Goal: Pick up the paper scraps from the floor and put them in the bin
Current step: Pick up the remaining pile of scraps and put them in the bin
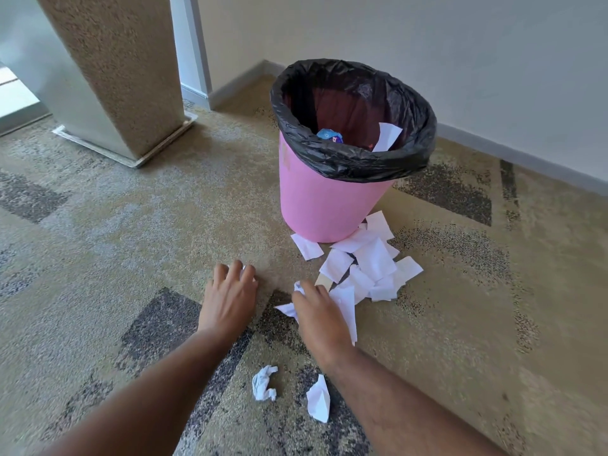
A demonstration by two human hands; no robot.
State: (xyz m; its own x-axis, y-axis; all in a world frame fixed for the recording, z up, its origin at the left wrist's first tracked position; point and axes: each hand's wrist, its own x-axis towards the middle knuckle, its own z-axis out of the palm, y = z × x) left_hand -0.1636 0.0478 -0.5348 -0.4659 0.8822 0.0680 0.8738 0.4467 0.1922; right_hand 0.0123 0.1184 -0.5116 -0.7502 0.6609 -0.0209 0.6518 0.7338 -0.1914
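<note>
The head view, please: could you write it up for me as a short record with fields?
bin: pink bin, upright on the carpet, black liner folded over its rim
in bin: white paper and a blue item
left hand: left hand, fingers curled round a white scrap
right hand: right hand, holds crumpled paper
scrap pile: flat white scraps at the bin's base
loose scraps: crumpled ball and folded scrap between the forearms

text: none legible | bin (316, 205): faint marks on pink wall, unreadable | blue wrapper (330, 135) inside bin: print too blurred
</note>
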